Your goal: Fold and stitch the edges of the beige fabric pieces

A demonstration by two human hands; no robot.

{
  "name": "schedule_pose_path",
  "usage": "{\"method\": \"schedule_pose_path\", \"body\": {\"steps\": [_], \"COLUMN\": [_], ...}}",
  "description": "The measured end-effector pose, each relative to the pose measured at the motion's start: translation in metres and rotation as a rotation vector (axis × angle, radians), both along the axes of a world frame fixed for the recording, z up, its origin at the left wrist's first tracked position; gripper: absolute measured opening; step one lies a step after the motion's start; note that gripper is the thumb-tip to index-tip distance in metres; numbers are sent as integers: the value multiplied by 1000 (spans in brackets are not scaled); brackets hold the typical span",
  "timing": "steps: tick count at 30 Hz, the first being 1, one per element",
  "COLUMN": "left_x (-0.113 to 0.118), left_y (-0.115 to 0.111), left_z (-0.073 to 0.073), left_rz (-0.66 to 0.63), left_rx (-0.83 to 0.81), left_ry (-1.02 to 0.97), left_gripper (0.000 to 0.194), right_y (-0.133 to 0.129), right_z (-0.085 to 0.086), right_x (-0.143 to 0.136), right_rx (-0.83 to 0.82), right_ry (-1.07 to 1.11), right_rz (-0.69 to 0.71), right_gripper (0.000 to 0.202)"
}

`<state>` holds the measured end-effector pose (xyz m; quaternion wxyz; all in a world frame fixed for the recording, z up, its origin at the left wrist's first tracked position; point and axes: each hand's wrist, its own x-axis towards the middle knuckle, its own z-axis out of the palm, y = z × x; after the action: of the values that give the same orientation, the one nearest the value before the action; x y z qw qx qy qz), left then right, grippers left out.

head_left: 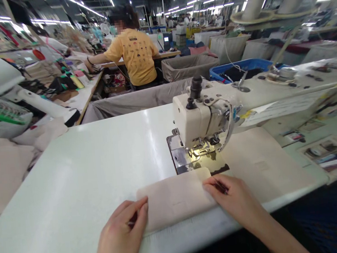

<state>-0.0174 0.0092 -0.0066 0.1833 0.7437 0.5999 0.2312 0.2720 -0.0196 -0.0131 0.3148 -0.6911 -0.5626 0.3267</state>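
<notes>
Left grip: pinching fabric's left edge
Right grip: pinching right edge
Fabric: beige, flat, oblong
Surface: smooth, glossy

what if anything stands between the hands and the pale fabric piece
Nothing visible does: the left hand pinches the left edge of the pale fabric piece and the right hand holds its right end. The sewing machine stands beyond the fabric, not between it and either hand.

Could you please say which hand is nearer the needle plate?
Right. The right hand holds the fabric near the needle plate; the left hand holds the other end, farther left.
</notes>
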Motion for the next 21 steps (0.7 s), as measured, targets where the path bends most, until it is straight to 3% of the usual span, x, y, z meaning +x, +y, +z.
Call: {"method": "schedule_pose_path", "body": {"steps": [21], "left_x": [4], "left_y": [3], "left_z": [3], "left_rz": [23], "left_rx": [47], "left_ry": [1], "left_gripper": [35], "right_y": [5], "right_z": [1], "right_x": [2], "right_rx": [5], "right_ry": [20], "right_rz": [39], "right_gripper": [28]}}
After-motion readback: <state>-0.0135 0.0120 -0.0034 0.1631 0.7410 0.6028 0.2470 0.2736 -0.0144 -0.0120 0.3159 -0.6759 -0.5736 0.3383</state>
